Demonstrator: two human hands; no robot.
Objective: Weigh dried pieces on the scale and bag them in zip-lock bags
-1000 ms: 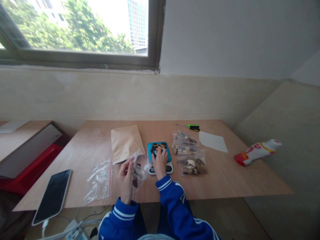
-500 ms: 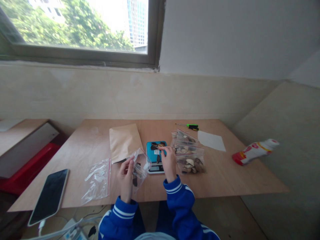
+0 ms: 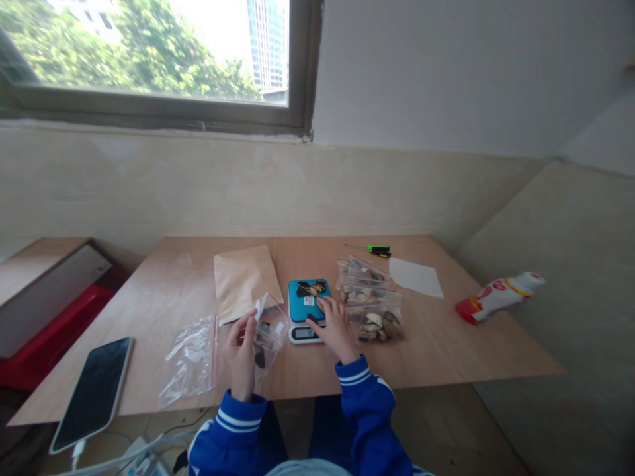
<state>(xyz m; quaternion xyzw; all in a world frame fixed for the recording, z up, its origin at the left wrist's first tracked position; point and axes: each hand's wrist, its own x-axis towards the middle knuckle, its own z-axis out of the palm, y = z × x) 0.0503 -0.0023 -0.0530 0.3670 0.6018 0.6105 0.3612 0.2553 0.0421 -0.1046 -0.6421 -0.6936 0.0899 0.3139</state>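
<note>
My left hand (image 3: 241, 347) pinches the upper edge of a clear zip-lock bag (image 3: 270, 344), which hangs tilted and holds a few dark dried pieces. My right hand (image 3: 337, 325) is over the right front of a small blue-topped kitchen scale (image 3: 296, 307), thumb and fingers apart. A small dark piece (image 3: 311, 318) lies at the thumb tip, near the front edge of the scale's plate; whether the thumb touches it I cannot tell. Several dark and tan dried pieces (image 3: 311, 289), which look like mushroom slices, rest on the back of the plate. The display's digits are too blurred to read.
Filled zip-lock bags (image 3: 380, 324) lie right of the scale. Behind them are screwdrivers (image 3: 380, 250) and white paper (image 3: 415, 276). A bottle (image 3: 499, 297) lies tilted at the right. To the left are a kraft envelope (image 3: 245, 277), an empty plastic bag (image 3: 191, 360) and a cabled phone (image 3: 94, 390).
My right hand has drawn back from the pieces on the plate toward the scale's front, and its fingers have spread. The left hand and its bag have shifted slightly left.
</note>
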